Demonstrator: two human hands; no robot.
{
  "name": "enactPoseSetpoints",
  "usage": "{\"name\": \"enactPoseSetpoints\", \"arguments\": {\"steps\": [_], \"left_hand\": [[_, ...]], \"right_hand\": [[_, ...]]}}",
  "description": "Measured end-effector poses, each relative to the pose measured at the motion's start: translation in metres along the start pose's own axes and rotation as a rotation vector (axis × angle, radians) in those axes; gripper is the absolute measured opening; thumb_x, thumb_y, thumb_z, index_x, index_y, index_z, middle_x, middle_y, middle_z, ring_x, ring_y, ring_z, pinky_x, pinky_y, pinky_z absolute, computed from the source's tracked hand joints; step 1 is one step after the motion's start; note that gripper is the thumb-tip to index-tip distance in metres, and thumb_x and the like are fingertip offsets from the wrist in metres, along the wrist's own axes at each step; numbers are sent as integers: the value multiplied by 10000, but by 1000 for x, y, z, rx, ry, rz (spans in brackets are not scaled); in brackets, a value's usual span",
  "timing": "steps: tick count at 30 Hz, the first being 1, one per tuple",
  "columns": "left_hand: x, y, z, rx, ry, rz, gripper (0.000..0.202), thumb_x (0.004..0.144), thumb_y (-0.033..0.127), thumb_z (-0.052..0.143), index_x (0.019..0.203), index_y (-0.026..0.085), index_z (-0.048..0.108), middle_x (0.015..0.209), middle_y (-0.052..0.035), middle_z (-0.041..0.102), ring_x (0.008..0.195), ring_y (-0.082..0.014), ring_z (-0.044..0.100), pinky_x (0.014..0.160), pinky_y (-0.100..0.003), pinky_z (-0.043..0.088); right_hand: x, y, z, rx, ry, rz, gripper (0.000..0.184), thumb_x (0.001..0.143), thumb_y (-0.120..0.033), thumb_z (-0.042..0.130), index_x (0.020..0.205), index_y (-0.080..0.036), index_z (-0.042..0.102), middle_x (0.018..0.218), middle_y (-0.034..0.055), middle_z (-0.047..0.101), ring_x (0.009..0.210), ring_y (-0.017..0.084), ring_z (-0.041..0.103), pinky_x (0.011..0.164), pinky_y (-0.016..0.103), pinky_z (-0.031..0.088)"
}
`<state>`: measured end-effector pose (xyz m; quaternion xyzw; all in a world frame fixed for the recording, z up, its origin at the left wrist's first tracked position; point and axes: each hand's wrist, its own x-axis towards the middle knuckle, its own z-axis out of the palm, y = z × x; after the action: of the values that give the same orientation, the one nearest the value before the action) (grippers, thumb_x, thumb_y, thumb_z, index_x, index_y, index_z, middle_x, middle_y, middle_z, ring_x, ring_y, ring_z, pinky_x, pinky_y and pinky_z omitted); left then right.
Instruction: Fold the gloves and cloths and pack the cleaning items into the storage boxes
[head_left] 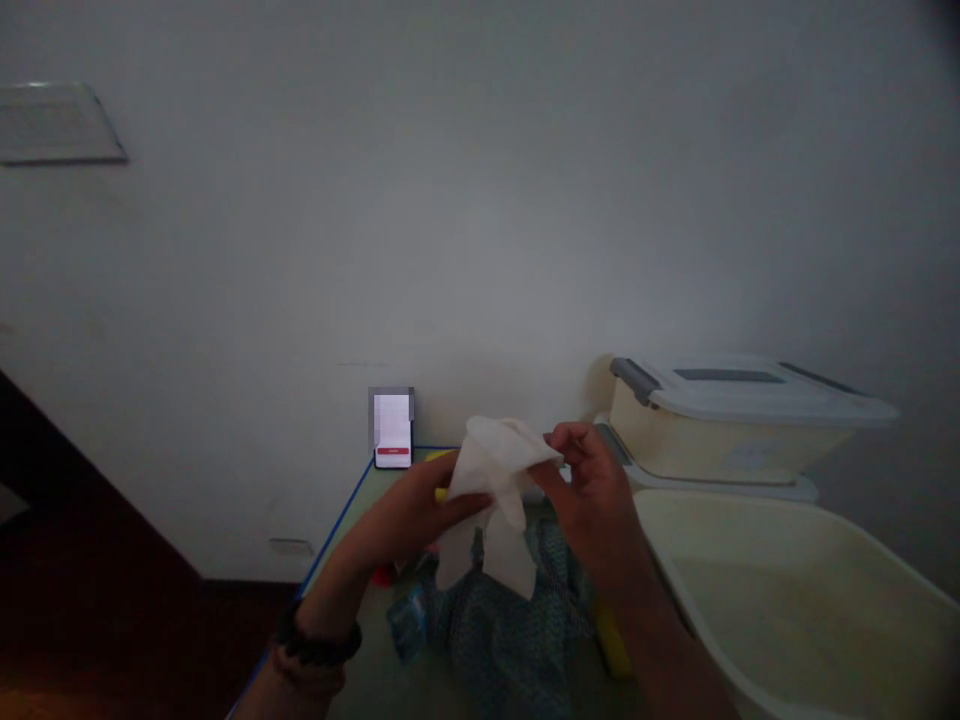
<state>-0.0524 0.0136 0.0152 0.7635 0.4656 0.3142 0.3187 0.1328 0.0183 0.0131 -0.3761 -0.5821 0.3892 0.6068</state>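
Observation:
A thin white sheet [502, 470], tissue-like, hangs between my hands with a couple of flaps dangling below. My left hand [412, 510] grips its left side, thumb in front and fingers behind. The upper right corner is pinched by my right hand [592, 490]. Under the sheet, a grey-green textured cloth [502, 640] lies crumpled on the table [360, 690]. To its left is a bluish clear plastic item [409, 622], perhaps a bottle, with a small red object [382, 575] just behind it.
A phone [394, 430] with a lit screen leans against the wall at the table's back left corner. On the right stand an open cream tub [810, 590] and a lidded storage box [735, 430]. A yellow object [613, 640] lies beside my right forearm.

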Motion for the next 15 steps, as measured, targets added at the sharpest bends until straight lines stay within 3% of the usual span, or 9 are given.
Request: {"name": "enactPoseSetpoints", "arguments": {"steps": [2,6,8,11,15], "left_hand": [[-1,-1,-7,23,38,-22,286,812,371,593,1012,170,631,964,-59,692,870,-213,620,743,-320,494],[-5,-7,-21,-34,35,-80,254,771,360,644,924,160,616,833,-28,661,756,-182,607,668,-292,490],[-8,-9,-24,-133,44,-76,247,729,337,690,876,160,599,749,4,617,687,-154,583,615,-260,477],[-10,-11,-27,-344,18,-48,269,674,293,743,838,161,575,699,32,567,641,-122,556,562,-213,452],[-11,-11,-29,-482,28,-6,232,716,264,710,885,149,603,803,-1,584,690,-124,575,592,-218,476]], "right_hand": [[-1,-2,0,-86,12,-31,233,776,-265,631,919,-240,447,840,-14,602,758,143,545,645,252,405],[-2,-3,-3,-351,-28,-68,491,772,-258,621,1226,-233,434,895,29,611,819,195,559,734,342,435],[-1,-2,-6,-512,-73,-140,406,791,-249,588,1190,-212,517,943,64,620,879,231,556,799,409,429],[0,2,-9,-691,-152,-237,214,839,-201,489,994,-165,631,967,105,649,940,270,556,874,486,401],[0,6,-14,-860,-224,-184,308,886,-201,384,1045,-102,629,1112,178,615,1076,309,533,927,510,408]]}}
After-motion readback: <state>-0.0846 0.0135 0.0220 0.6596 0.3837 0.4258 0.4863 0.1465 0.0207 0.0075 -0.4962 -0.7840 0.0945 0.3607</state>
